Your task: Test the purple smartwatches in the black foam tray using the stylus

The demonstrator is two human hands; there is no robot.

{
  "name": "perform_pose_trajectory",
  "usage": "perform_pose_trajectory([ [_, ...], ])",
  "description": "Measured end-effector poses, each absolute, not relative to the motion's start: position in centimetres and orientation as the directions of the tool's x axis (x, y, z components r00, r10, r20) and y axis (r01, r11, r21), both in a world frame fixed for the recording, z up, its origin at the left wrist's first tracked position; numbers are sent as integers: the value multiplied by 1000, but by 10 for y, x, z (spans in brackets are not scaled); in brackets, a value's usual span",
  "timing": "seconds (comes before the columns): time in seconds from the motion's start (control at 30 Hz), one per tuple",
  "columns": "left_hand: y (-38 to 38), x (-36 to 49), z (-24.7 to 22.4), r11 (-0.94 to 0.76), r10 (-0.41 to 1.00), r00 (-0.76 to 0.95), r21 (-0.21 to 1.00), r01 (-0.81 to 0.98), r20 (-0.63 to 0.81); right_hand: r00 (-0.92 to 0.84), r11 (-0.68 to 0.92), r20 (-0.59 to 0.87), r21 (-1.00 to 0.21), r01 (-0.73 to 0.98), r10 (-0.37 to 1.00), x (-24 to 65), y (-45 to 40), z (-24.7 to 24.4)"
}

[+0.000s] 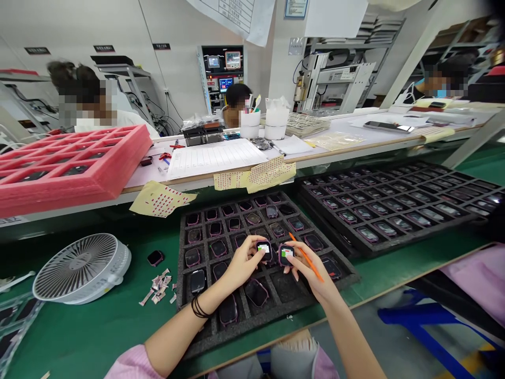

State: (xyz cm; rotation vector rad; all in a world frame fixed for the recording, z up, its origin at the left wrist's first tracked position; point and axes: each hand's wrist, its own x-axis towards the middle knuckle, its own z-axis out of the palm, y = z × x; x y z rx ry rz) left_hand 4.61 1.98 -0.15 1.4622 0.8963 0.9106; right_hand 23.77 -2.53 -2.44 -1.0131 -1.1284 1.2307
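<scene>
on the green workbench (90, 337), a black foam tray (221, 337) is holding rows of smartwatches. above it, the left hand (244, 263) is pinching one smartwatch (264, 250) by its case edges, while the right hand (305, 273) is closing its fingertips on a second smartwatch (286, 255), an orange pencil (295, 241) lying across its fingers. both are appearing light and stiff with fragile glass faces, so the case edges are judged the safest hold.

Green tabletop (98, 331): black foam tray (188, 342) of smartwatches (197, 281); second black foam tray (379, 245), just right; white desk fan (81, 268); loose smartwatch (155, 258); pinkish paper scraps (157, 287), possibly label backing. Upper white tabletop (339, 152): pink foam tray (130, 158), ruled sheet (215, 158).
</scene>
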Motion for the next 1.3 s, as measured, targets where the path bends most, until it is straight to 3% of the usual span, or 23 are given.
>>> perform_pose_trajectory([
  [0.8, 19, 47, 1, -81, 901, 430, 996, 35, 58, -17, 78, 83, -980, -186, 996, 239, -25, -25],
  [1.3, 18, 45, 3, -101, 887, 461, 984, 146, 23, -27, 47, 52, -986, -158, 998, 237, -26, -19],
])
